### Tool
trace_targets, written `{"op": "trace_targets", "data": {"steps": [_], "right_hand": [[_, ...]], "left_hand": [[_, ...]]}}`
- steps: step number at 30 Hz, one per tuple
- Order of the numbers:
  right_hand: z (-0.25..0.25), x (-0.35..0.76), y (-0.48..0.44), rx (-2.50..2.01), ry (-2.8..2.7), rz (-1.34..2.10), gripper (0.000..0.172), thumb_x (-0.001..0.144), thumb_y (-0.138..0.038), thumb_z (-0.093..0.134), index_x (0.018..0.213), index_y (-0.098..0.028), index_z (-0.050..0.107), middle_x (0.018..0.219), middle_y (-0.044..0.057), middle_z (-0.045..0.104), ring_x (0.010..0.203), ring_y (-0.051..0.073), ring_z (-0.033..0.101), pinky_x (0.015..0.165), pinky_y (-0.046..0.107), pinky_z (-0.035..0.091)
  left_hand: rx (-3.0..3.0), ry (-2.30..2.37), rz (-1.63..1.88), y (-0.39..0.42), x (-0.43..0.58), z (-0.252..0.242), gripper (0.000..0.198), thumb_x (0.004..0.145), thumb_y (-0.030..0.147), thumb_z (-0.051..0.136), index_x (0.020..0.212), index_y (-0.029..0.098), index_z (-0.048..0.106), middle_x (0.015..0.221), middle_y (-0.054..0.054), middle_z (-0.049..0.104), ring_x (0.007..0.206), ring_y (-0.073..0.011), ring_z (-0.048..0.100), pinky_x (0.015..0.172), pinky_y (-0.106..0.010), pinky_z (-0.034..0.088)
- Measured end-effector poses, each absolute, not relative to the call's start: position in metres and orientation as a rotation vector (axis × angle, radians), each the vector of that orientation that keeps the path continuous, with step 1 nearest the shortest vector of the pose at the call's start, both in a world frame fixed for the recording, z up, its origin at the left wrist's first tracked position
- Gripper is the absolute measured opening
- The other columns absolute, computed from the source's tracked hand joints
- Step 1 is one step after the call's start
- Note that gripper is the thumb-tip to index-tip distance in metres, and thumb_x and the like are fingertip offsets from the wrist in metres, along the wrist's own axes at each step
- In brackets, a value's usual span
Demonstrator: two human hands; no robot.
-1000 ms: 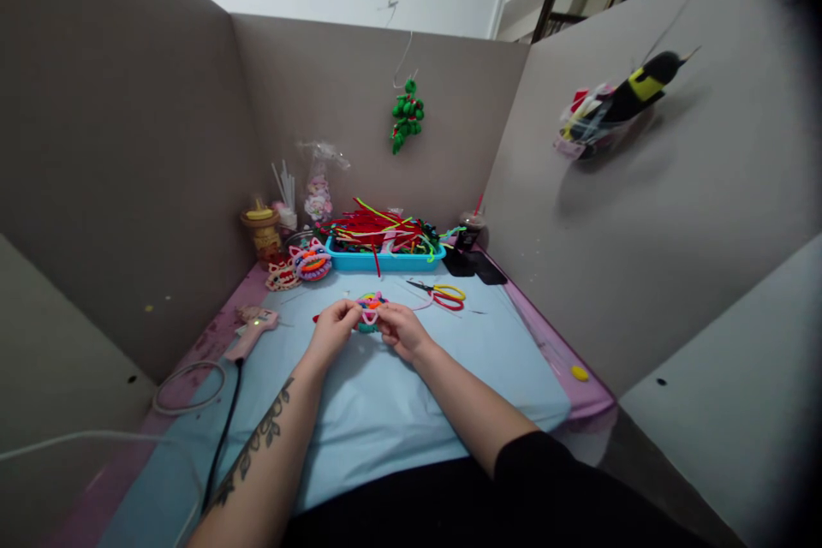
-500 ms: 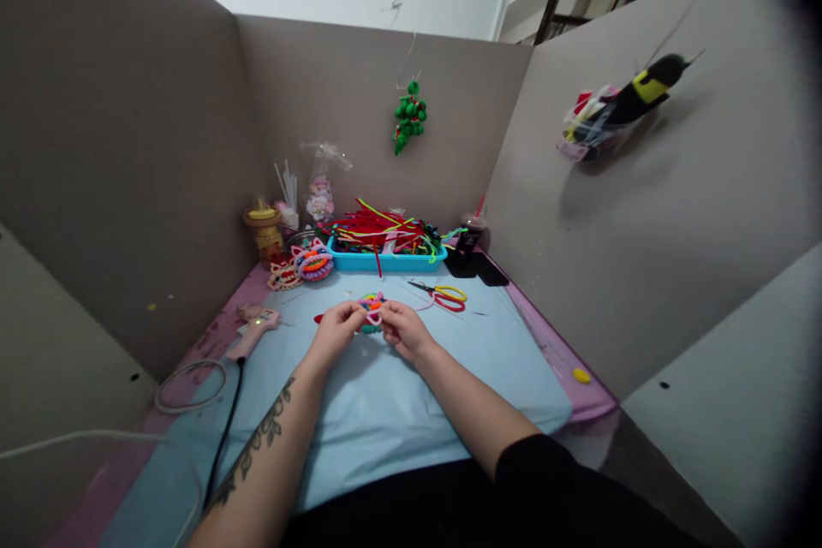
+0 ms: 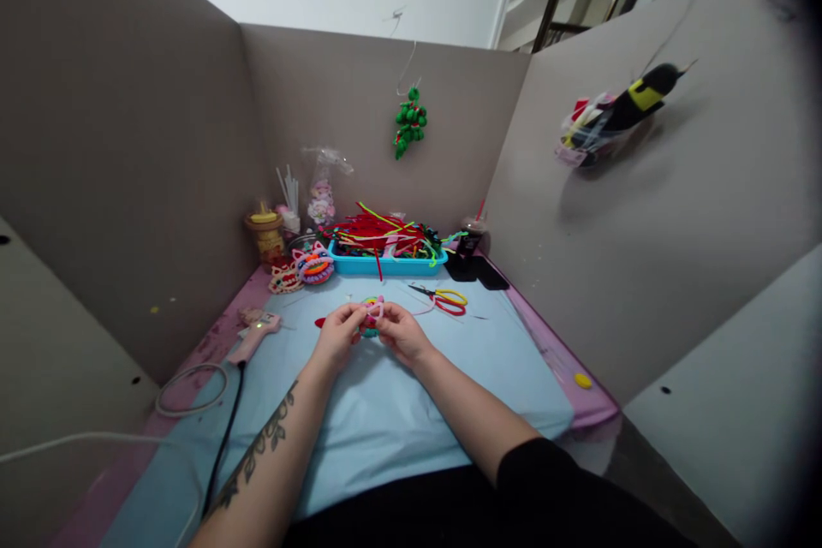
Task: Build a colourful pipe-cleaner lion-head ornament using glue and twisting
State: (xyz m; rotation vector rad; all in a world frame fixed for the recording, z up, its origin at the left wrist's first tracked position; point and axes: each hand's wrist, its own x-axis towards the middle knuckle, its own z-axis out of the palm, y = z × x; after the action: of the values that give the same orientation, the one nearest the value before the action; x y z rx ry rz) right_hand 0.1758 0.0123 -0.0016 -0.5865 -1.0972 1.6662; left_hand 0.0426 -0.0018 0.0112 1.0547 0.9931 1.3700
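Observation:
My left hand [image 3: 342, 332] and my right hand [image 3: 403, 334] meet over the middle of the table. Between their fingertips they pinch a bent pink pipe cleaner [image 3: 378, 305], which forms a small loop. Just behind and under it sits a colourful pipe cleaner piece [image 3: 370, 331] with teal, yellow and pink parts, partly hidden by the fingers. Whether the fingers also grip this piece is not clear. A red item [image 3: 319, 322] pokes out beside my left hand. To the right of my right hand lie scissors [image 3: 446, 300] with one yellow and one red handle.
A blue tray [image 3: 385, 265] heaped with pipe cleaners stands at the back. Left of it are finished lion-like heads [image 3: 313, 264] and a brown-lidded jar [image 3: 265, 235]. A pink glue gun [image 3: 255, 337] with a cable lies left. A drink cup [image 3: 472, 235] stands back right.
The pink loop has been raised and turned more upright between my fingertips. Both hands remain in nearly the same place, and the view has tilted slightly.

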Motion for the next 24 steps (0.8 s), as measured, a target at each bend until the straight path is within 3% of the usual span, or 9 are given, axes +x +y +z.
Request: {"op": "trace_targets", "data": {"steps": [7,13,24], "right_hand": [[-0.0038,0.1772,0.0162,-0.589,-1.028,1.71,0.031,0.059,-0.04,0.079,0.069,-0.016,0.061,0.052,-0.005,0.042,0.044,0.004,0.025,0.04,0.02,0.013],[-0.0048,0.179,0.0183,-0.607,-1.044,1.689,0.033,0.059,-0.039,0.08,0.062,-0.016,0.057,0.054,-0.004,0.047,0.043,0.004,0.026,0.04,0.02,0.013],[-0.006,0.1824,0.0188,-0.618,-1.067,1.712,0.031,0.06,-0.036,0.079,0.064,-0.015,0.056,0.049,-0.006,0.043,0.04,0.002,0.024,0.037,0.019,0.011]], "left_hand": [[1.184,1.09,1.399,0.0019,0.037,0.0081,0.025,0.068,0.038,0.065,0.068,0.014,0.059,0.052,0.004,0.049,0.042,-0.0051,0.034,0.041,-0.019,0.022],[1.294,1.112,1.361,-0.0043,0.038,0.016,0.025,0.07,0.039,0.063,0.069,0.014,0.059,0.055,0.004,0.051,0.043,-0.0055,0.037,0.042,-0.019,0.027],[1.288,1.105,1.338,-0.001,0.0328,0.0112,0.025,0.07,0.038,0.062,0.069,0.013,0.058,0.052,0.004,0.05,0.041,-0.005,0.035,0.042,-0.019,0.024]]}}
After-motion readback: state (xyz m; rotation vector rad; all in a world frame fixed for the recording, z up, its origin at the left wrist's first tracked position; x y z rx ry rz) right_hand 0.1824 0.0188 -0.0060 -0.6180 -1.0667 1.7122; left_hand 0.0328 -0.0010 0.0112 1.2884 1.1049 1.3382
